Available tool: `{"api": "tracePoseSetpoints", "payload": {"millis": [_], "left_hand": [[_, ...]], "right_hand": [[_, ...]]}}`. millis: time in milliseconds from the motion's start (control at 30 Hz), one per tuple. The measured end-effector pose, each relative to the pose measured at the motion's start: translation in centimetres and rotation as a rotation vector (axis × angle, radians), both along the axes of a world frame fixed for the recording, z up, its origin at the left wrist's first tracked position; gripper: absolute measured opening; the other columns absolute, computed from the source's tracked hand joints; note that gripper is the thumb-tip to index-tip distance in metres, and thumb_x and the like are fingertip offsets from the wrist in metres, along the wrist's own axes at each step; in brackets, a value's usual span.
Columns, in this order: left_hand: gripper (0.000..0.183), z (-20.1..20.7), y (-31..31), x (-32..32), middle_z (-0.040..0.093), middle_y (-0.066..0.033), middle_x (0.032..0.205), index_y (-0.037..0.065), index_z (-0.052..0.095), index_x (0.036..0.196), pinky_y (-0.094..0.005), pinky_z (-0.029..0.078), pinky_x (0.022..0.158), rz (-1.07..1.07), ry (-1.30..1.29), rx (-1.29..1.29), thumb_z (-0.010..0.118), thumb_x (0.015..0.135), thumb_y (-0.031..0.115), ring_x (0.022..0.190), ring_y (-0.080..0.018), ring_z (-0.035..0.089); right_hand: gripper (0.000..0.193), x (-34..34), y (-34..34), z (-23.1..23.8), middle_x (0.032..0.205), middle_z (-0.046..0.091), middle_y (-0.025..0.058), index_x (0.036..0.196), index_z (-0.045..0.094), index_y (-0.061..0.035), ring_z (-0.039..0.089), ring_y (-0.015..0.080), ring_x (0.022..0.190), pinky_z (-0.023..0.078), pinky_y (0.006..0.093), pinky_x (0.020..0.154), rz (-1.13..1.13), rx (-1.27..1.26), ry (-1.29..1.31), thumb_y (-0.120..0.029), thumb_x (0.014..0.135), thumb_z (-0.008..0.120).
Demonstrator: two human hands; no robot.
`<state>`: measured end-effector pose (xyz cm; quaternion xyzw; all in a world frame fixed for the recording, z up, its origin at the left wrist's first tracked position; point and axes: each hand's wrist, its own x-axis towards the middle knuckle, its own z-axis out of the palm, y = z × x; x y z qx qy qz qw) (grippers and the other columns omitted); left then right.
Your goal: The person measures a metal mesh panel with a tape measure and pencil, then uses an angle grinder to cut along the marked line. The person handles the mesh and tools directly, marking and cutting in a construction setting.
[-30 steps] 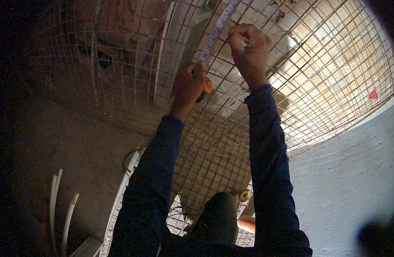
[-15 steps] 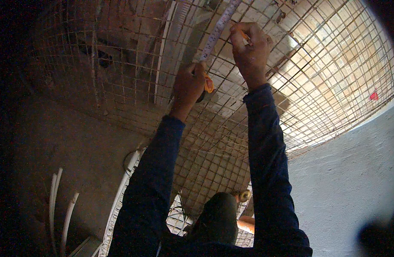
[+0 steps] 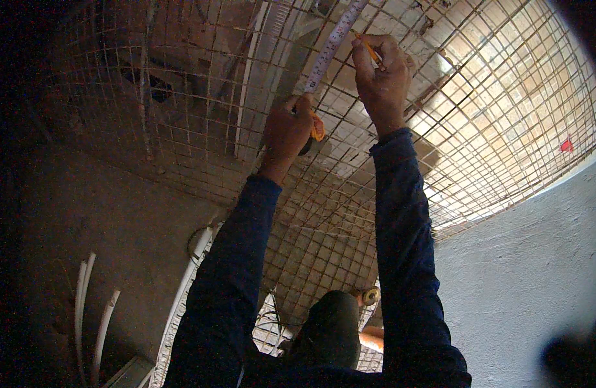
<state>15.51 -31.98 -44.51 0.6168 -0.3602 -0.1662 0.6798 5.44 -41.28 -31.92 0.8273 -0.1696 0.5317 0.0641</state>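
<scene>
My left hand [image 3: 288, 132] is closed round an orange and black tape measure [image 3: 318, 127]. Its pale blade [image 3: 324, 57] runs out from the hand toward the top edge, lying over the wire mesh [image 3: 340, 129]. To the right of the blade, my right hand [image 3: 383, 77] pinches a slim orange pencil [image 3: 370, 52] between thumb and fingers. The pencil's upper end slants toward the blade; whether it touches the blade or the mesh I cannot tell.
A grey plastered wall [image 3: 524, 278] rises at the right. White pipes [image 3: 102, 330] stand at the lower left, near a long white strip [image 3: 185, 291]. A red scrap [image 3: 566, 146] shows on the mesh at the right. Below, an orange cylinder [image 3: 372, 339] lies beside my leg.
My right hand has shifted slightly to the right, and the pencil in it has turned so that more of its length shows. The left hand and tape measure have barely moved.
</scene>
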Motion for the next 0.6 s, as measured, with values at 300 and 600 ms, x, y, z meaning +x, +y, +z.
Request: {"api": "tracePoseSetpoints", "payload": {"millis": [300,600], "left_hand": [[0.051,-0.9,-0.5,0.4,0.068,-0.0110,0.073,0.001,0.068,0.093,-0.0373,0.051,0.065,-0.023,-0.092,0.034,0.047,0.101,0.047,0.068,-0.0225,0.066],[0.045,0.8,0.3,0.3,0.066,-0.0142,0.069,0.001,0.065,0.080,-0.0383,0.050,0.064,-0.027,-0.027,0.080,0.048,0.100,0.038,0.066,-0.0257,0.066]], "right_hand": [[0.009,0.1,0.4,0.0,0.093,0.070,-0.0013,0.094,0.068,-0.0157,0.065,0.0206,0.091,0.037,0.0396,0.092,-0.047,-0.151,-0.015,-0.023,0.088,0.070],[0.007,0.0,0.1,0.0,0.091,0.070,-0.0026,0.092,0.067,-0.0162,0.066,0.0186,0.091,0.036,0.0423,0.095,-0.004,-0.047,-0.010,-0.021,0.089,0.069]]}}
